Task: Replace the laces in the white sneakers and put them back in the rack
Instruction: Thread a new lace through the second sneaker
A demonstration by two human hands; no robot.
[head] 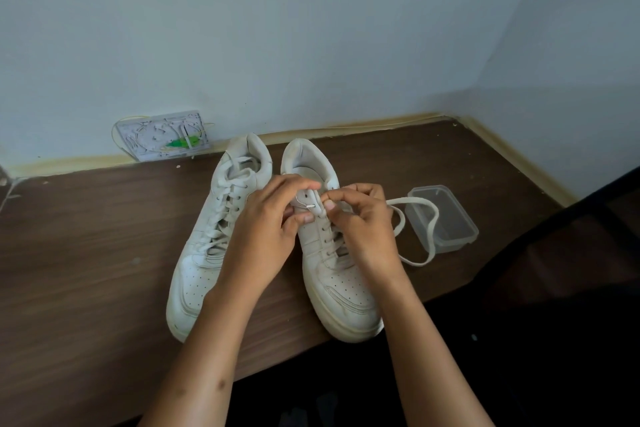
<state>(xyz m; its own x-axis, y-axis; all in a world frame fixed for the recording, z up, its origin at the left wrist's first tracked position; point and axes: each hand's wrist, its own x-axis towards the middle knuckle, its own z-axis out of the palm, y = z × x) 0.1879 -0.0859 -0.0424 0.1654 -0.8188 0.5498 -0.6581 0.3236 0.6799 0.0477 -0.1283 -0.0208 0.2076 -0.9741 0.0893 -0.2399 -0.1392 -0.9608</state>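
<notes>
Two white sneakers are sitting side by side on the brown table (86,236), toes pointing toward the person. Over the right sneaker (332,274), both hands are working at the top eyelets: the left hand (266,229) is gripping the upper edge of the eyelet flap, the right hand (363,225) is pinching the lace (431,229) at its tip. The lace's slack is looping away to the right of that sneaker, draping over a clear plastic container (457,236). The left sneaker (204,253), fully laced, is lying just beside it.
</notes>
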